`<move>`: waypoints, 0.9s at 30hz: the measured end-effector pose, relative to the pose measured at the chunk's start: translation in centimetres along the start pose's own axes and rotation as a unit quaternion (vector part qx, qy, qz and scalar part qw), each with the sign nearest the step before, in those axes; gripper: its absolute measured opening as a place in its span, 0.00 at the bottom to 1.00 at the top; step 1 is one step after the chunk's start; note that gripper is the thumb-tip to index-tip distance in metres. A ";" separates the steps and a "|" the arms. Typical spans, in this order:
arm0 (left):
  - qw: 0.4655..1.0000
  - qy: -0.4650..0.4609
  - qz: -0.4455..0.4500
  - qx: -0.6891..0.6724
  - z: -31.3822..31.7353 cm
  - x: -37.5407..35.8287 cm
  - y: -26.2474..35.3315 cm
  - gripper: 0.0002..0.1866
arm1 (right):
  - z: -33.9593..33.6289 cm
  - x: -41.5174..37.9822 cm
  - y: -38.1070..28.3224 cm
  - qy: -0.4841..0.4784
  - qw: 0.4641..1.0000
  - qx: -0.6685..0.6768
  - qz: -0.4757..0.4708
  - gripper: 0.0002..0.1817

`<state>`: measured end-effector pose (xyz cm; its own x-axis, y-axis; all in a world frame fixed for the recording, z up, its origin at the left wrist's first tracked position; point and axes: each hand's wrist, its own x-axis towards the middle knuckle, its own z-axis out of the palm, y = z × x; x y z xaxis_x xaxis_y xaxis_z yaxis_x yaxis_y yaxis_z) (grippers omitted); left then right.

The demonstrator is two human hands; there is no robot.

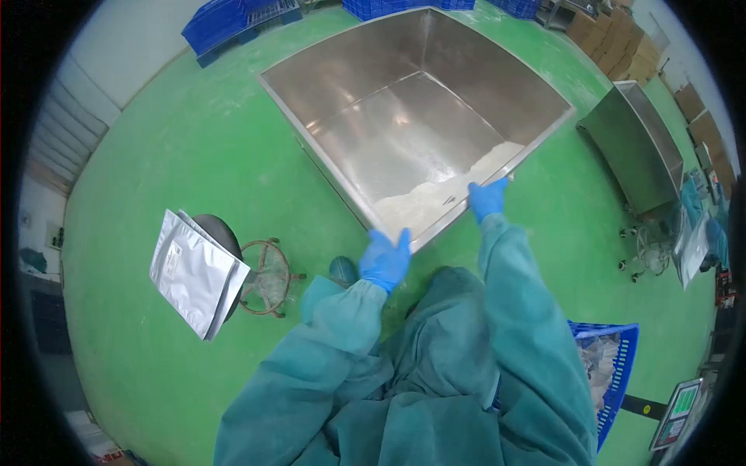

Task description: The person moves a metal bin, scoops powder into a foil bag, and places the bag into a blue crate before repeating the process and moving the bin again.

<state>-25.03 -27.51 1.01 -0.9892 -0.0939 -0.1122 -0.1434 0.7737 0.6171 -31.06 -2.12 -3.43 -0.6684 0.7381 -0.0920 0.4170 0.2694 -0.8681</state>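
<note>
A large open stainless steel bin stands in front of me, its near side facing my body. White powder lies in a heap along the near wall inside it, and the rest of the bin's floor shows bare metal. My left hand, in a blue glove, is closed over the rim at the near left corner, thumb and fingers around the edge. Farther right along the same near rim, my gloved right hand grips the edge. Parts of the fingers on both hands are hidden by the rim.
Silver foil bags rest on a round stool at left. A second steel bin stands at right. A blue crate and a digital scale are at lower right. Blue pallets and cardboard boxes are behind.
</note>
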 end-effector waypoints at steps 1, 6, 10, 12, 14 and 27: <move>0.993 -0.089 0.072 -0.022 -0.2 -0.3 0.9 0.23 | -1.1 -0.2 -0.6 0.005 1.000 -0.003 0.001 0.44; 0.969 -0.074 0.224 -0.071 -3.2 7.0 0.2 0.21 | -4.3 -2.2 0.5 0.068 0.965 -0.252 0.019 0.31; 0.954 0.119 0.274 0.034 -9.0 19.8 -3.9 0.23 | -9.3 -1.2 -1.6 0.048 0.947 -0.281 0.147 0.26; 0.936 0.189 0.269 0.122 -11.1 26.0 -4.2 0.27 | -11.7 2.5 0.0 0.043 0.935 -0.312 0.162 0.22; 0.929 0.228 0.207 0.206 -12.2 30.9 -3.2 0.35 | -13.5 7.1 1.2 0.042 0.926 -0.331 0.175 0.20; 0.972 0.023 -0.039 0.232 -6.4 41.1 -0.6 0.27 | -16.9 16.1 1.0 0.104 0.888 -0.411 0.179 0.15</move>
<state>-65.81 -35.83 0.97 -0.9775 -0.1836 -0.1041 -0.2007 0.9611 0.1899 -31.00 20.50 2.51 -0.3100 0.9427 -0.1235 0.9455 0.2920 -0.1442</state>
